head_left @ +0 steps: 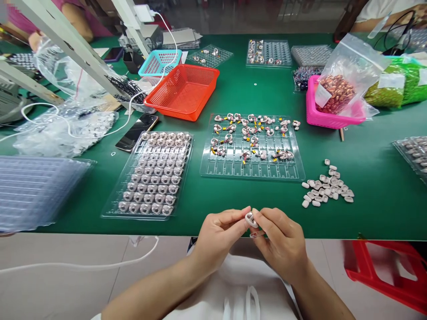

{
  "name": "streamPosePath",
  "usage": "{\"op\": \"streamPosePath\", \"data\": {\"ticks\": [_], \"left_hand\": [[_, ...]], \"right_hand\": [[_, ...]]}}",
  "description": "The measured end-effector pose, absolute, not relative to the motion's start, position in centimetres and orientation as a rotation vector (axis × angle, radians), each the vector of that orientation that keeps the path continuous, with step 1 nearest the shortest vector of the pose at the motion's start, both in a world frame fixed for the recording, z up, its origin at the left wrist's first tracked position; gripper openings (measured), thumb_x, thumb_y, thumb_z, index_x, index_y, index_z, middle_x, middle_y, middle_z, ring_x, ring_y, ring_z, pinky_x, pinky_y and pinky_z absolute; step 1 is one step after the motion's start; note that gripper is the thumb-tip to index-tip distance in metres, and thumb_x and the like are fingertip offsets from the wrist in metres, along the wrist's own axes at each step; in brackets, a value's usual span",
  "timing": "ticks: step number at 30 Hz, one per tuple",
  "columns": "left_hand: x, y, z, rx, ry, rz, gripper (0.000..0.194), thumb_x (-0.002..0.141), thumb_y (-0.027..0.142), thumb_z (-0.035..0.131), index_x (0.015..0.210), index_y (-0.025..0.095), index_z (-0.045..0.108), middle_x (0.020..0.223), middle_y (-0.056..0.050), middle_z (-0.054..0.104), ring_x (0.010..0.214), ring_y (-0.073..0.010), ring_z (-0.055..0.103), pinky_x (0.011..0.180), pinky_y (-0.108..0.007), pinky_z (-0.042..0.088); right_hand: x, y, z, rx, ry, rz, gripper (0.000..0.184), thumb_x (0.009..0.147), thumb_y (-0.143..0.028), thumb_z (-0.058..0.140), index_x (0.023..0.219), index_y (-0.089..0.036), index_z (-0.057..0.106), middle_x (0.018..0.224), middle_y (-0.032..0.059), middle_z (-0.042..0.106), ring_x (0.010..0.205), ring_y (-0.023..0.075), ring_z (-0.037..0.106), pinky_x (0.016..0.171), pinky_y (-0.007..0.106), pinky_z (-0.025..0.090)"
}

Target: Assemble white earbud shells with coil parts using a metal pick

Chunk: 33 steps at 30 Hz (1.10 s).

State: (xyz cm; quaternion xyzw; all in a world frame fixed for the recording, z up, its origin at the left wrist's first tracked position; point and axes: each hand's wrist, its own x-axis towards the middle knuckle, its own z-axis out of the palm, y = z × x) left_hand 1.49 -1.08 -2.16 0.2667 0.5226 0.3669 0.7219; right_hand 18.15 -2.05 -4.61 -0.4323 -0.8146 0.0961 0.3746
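My left hand (222,233) pinches a small white ring-like plastic part (251,219) between thumb and fingers at the table's front edge. From the other side, my right hand (280,238) grips the same part with closed fingertips, which hide some of it. Beyond the hands lies a clear tray (220,171) with small white assemblies bearing wires and yellow tabs. To its left, another clear tray (111,209) carries rows of rounded pale parts (145,208). Right of my hands, small white caps (325,191) lie in a loose pile on the green table (233,84).
A red basket (187,95) and a blue basket (160,62) stand at the back left. A phone (136,132) and stacked clear trays (36,191) lie at left. At right, a pink basket (328,120) holds a bag of copper-coloured parts (336,91). A red stool (383,275) is below.
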Motion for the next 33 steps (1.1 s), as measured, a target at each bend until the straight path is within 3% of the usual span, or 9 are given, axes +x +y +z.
{"op": "streamPosePath", "data": {"ticks": [3, 9, 16, 20, 23, 26, 33], "left_hand": [[1.3, -1.0, -2.7, 0.536, 1.115, 0.799, 0.022, 0.073, 0.036, 0.082, 0.089, 0.021, 0.081, 0.093, -0.005, 0.077, 0.087, -0.0133, 0.068, 0.079, -0.02, 0.053], [0.2, -0.9, -3.6, 0.458, 0.99, 0.683, 0.028, 0.068, 0.033, 0.086, 0.089, 0.016, 0.079, 0.089, -0.008, 0.076, 0.078, -0.0132, 0.068, 0.076, -0.023, 0.053], [-0.1, -0.6, -2.8, 0.413, 0.84, 0.599, 0.043, 0.067, 0.026, 0.087, 0.102, 0.014, 0.064, 0.077, -0.002, 0.07, 0.068, -0.0101, 0.067, 0.063, -0.018, 0.049], [-0.4, -0.5, -2.7, 0.438, 0.813, 0.536, 0.048, 0.069, 0.026, 0.086, 0.107, 0.015, 0.059, 0.076, -0.001, 0.068, 0.067, -0.01, 0.066, 0.065, -0.02, 0.051], [-0.5, -0.5, -2.7, 0.423, 0.8, 0.532, 0.047, 0.068, 0.024, 0.086, 0.106, 0.014, 0.059, 0.077, -0.001, 0.069, 0.067, -0.0098, 0.066, 0.067, -0.021, 0.053], [-0.4, -0.5, -2.7, 0.402, 0.789, 0.535, 0.046, 0.068, 0.023, 0.086, 0.105, 0.013, 0.06, 0.08, -0.003, 0.071, 0.069, -0.011, 0.067, 0.07, -0.022, 0.055], [-0.4, -0.7, -2.9, 0.408, 0.803, 0.514, 0.047, 0.067, 0.026, 0.087, 0.104, 0.013, 0.061, 0.077, -0.006, 0.074, 0.067, -0.0136, 0.068, 0.07, -0.025, 0.055]], "right_hand": [[18.3, -2.1, -4.5, -1.099, -2.056, 0.305, 0.031, 0.089, -0.006, 0.063, 0.117, -0.015, 0.057, 0.096, 0.0102, 0.064, 0.077, 0.0148, 0.06, 0.061, 0.025, 0.051], [20.3, -1.5, -3.2, -0.977, -1.877, 1.061, 0.042, 0.088, -0.003, 0.056, 0.124, -0.024, 0.062, 0.1, 0.0051, 0.061, 0.079, 0.009, 0.06, 0.06, 0.017, 0.048], [20.8, -0.6, -3.4, -0.905, -1.758, 1.374, 0.025, 0.088, -0.016, 0.07, 0.112, -0.021, 0.07, 0.091, 0.004, 0.063, 0.07, 0.0077, 0.054, 0.055, 0.017, 0.04], [20.6, -0.8, -3.8, -0.865, -1.755, 1.465, 0.029, 0.089, -0.018, 0.07, 0.118, -0.022, 0.07, 0.091, 0.0042, 0.064, 0.077, 0.0098, 0.057, 0.061, 0.019, 0.043], [20.3, -1.1, -3.9, -0.858, -1.7, 1.473, 0.023, 0.089, -0.017, 0.068, 0.111, -0.02, 0.071, 0.087, 0.0042, 0.065, 0.077, 0.0115, 0.057, 0.065, 0.022, 0.044], [19.8, -1.4, -4.0, -0.857, -1.634, 1.436, 0.017, 0.088, -0.015, 0.067, 0.104, -0.019, 0.071, 0.082, 0.004, 0.065, 0.074, 0.0126, 0.056, 0.064, 0.024, 0.044], [19.1, -2.1, -4.8, -0.821, -1.569, 1.336, 0.024, 0.083, -0.008, 0.067, 0.103, -0.021, 0.067, 0.08, 0.0022, 0.064, 0.069, 0.0115, 0.055, 0.058, 0.022, 0.041]]}}
